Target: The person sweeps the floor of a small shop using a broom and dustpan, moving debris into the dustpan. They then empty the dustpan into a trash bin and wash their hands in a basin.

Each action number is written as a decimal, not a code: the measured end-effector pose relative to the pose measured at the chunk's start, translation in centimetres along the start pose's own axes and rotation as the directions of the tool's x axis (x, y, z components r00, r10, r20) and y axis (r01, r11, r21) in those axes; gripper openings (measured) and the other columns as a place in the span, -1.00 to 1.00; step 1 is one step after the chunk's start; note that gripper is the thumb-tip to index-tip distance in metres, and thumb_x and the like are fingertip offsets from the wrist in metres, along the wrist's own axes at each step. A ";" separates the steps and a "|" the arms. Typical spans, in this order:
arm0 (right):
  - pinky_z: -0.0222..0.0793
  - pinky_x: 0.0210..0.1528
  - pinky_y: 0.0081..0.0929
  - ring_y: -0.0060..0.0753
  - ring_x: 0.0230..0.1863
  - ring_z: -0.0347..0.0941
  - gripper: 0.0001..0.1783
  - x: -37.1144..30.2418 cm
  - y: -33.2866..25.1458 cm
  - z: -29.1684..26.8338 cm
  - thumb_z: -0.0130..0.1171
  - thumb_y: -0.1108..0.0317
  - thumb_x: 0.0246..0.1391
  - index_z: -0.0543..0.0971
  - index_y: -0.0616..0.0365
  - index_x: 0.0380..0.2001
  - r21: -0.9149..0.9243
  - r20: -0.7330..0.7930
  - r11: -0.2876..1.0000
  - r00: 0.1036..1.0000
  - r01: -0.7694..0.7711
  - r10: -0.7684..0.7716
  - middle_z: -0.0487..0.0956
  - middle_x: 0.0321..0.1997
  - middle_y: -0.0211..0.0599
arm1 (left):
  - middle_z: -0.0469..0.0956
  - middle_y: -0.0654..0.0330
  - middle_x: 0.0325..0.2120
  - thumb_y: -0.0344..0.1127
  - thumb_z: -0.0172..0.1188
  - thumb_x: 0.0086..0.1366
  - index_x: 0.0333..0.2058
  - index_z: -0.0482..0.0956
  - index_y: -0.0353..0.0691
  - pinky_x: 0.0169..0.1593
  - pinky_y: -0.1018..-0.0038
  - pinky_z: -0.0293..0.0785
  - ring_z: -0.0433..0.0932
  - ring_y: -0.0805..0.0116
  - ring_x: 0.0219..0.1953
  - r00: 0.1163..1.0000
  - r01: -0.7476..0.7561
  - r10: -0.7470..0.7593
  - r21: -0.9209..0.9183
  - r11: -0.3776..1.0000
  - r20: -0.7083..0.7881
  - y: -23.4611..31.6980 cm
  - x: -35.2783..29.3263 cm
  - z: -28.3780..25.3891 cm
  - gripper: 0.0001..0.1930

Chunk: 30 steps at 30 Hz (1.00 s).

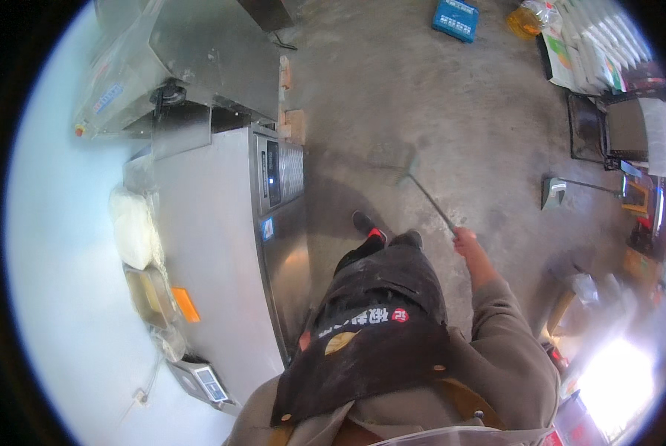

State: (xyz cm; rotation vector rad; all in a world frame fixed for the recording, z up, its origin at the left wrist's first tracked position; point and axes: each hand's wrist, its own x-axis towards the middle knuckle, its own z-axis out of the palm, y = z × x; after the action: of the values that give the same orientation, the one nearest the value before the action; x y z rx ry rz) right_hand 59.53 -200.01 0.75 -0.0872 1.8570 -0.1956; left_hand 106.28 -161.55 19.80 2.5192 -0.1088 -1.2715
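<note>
1. Beside the dark apron (362,357), only a sliver of the left hand (305,340) is shown; whether it is clenched, loose or holding something cannot be told.
2. By the right hand (464,242), stretched out ahead, the upper handle of a long-handled broom (431,201) is grasped.
3. The broom's head is seen low over the floor (362,82) beyond the shoes (366,223); it is blurred, so its contact cannot be confirmed. A sweeping stroke is judged to be in hand; for another, a firm grip and a head kept low would be called for.
4. The left side is filled by a steel counter (199,215), on which a scale (203,380), a metal tray (148,296) and a white bag (133,227) are placed.
5. The grey concrete is marked by smudges; to the right, a green dustpan (554,193) is seen.
6. Farther off, a blue box (455,20) and stacked sacks (582,48) are set down.
</note>
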 end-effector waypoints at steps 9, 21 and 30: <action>0.21 -0.68 -0.50 -0.59 -0.70 0.31 -0.58 -6.8 0.7 -4.4 0.21 0.27 0.05 0.56 0.13 0.01 -0.145 -0.110 0.943 0.942 0.299 -0.315 0.43 -0.65 -0.45 | 0.57 0.09 -0.33 -0.18 0.05 0.32 -0.27 0.54 -0.36 -0.27 0.35 0.37 0.46 0.26 -0.34 0.995 -0.064 0.061 0.038 0.997 0.072 5.9 3.6 -0.2 -0.70; 0.44 -0.34 -0.31 -0.32 -0.33 0.57 -0.73 -1.9 -18.1 25.5 0.19 0.28 -0.02 0.63 0.12 -0.22 -0.532 0.847 -0.530 0.403 0.661 -0.347 0.62 -0.34 -0.20 | 0.57 0.10 -0.33 -0.19 0.05 0.32 -0.27 0.55 -0.35 -0.28 0.36 0.37 0.46 0.26 -0.35 0.999 -0.035 0.029 0.147 0.988 0.041 14.1 0.5 3.3 -0.71; 0.08 -0.73 -0.49 -0.49 -0.75 0.15 -0.87 7.0 -20.4 3.8 0.13 0.24 0.08 0.57 -0.09 -0.28 0.142 0.202 0.988 0.979 -0.067 0.038 0.37 -0.64 -0.33 | 0.57 0.10 -0.33 -0.19 0.05 0.32 -0.28 0.55 -0.35 -0.28 0.36 0.36 0.46 0.27 -0.35 0.988 -0.119 0.086 0.273 0.955 0.131 26.1 2.7 8.4 -0.71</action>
State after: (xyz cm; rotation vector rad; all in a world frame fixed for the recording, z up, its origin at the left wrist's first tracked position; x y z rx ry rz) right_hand 60.29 -221.50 -3.23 0.0444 1.6385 -0.2779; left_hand 103.11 -188.90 21.18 2.6262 -0.4730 -1.4503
